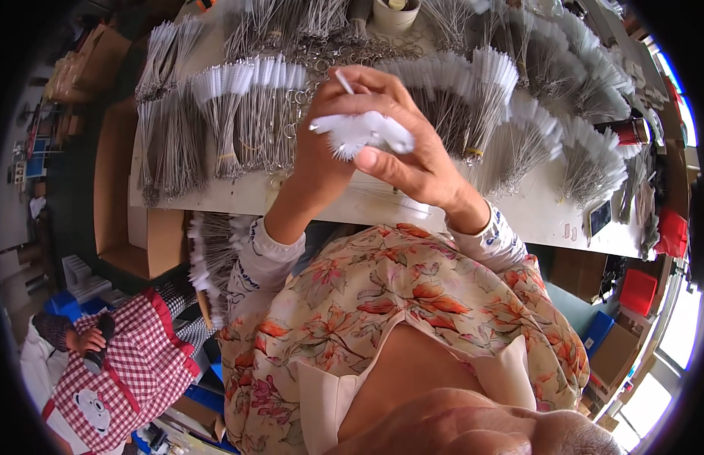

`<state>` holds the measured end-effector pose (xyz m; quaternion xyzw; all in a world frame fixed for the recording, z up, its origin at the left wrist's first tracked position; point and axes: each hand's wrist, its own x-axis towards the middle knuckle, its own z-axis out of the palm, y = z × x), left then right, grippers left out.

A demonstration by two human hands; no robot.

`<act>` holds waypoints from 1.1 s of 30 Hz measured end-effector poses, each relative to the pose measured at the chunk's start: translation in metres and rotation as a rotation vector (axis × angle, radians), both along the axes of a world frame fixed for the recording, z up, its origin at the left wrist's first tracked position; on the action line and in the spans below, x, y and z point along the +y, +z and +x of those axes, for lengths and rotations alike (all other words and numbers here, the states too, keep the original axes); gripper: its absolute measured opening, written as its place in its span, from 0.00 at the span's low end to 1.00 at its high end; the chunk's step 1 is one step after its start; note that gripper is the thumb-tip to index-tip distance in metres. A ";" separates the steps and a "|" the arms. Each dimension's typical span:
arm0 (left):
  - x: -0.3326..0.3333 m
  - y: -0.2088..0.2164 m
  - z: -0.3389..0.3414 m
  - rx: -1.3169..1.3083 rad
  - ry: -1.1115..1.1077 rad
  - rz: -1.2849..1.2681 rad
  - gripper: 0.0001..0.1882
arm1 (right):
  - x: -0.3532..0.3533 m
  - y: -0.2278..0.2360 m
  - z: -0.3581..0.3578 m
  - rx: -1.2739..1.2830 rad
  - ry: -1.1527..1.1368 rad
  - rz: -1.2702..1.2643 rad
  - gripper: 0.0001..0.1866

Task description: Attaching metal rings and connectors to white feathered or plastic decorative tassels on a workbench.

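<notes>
A bunch of small white-bristled tube brushes (371,130) is held between my two hands above the table's front edge, bristle ends toward me. My left hand (315,155) is closed at the bunch's left side, its fingers mostly hidden. From the right, my right hand (424,163) wraps over the bunch, thumb beside the bristles and fingers across the top. A thin white stick-like piece (343,81) pokes up between the fingers; what it belongs to I cannot tell. Behind my hands lie bundles of wire-stemmed brushes (227,87) in rows.
More brush bundles (591,163) fan across the table's right side. Loose metal rings (359,51) lie in a heap behind my hands, near a white pot (396,18). A phone (599,218) sits at the right edge. A cardboard box (166,243) and a person in a checked apron (132,360) are at left.
</notes>
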<state>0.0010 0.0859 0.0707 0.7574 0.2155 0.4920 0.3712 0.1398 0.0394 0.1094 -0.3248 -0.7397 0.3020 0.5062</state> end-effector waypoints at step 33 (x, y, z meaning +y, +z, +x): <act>-0.016 0.018 -0.041 0.084 -0.180 0.177 0.11 | -0.027 0.000 0.012 0.120 0.196 -0.880 0.09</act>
